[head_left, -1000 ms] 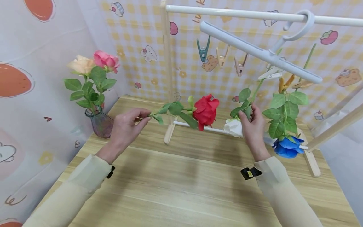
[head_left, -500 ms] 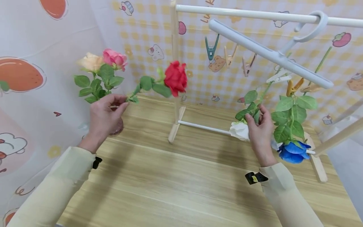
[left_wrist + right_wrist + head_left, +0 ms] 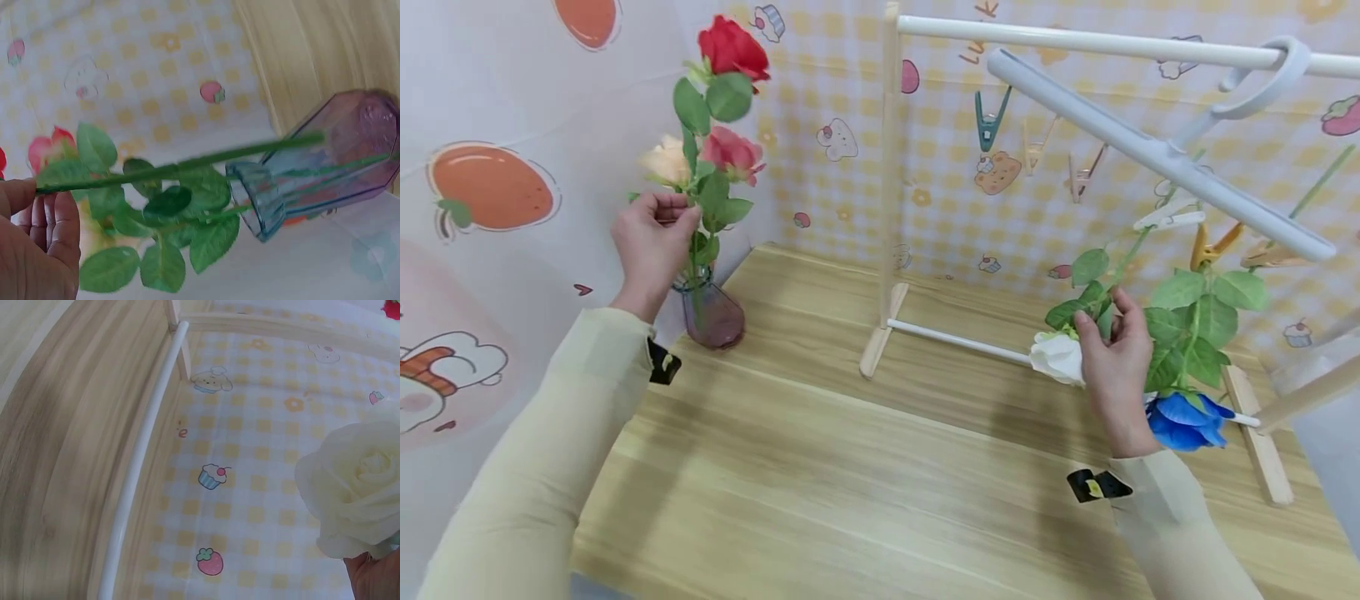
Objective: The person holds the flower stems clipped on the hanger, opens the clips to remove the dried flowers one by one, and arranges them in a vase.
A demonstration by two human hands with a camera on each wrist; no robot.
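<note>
My left hand (image 3: 655,246) pinches the stem of a red rose (image 3: 735,50), which stands upright at the far left. Its stem (image 3: 250,152) overlaps the purple-blue glass vase (image 3: 369,119) in the left wrist view, the lower end appearing in front of the glass. A peach rose (image 3: 667,160) and a pink rose (image 3: 732,153) stand in that vase. My right hand (image 3: 1116,358) holds the leafy stem of a white rose (image 3: 1056,358), which hangs head down from a white clip (image 3: 1168,218). The right wrist view shows the white bloom (image 3: 356,481) beside my fingers.
A grey hanger (image 3: 1097,108) hangs tilted on the white rail (image 3: 1075,42) of a wooden rack. Below it dangle a green clip (image 3: 988,125) and several others. A blue rose (image 3: 1183,421) hangs upside down at the right. Patterned cloth backs the wooden table (image 3: 850,483).
My left hand has carried the red rose leftward to the vase and turned it from sideways to upright. My right hand keeps its hold on the white rose. The head view has shifted left.
</note>
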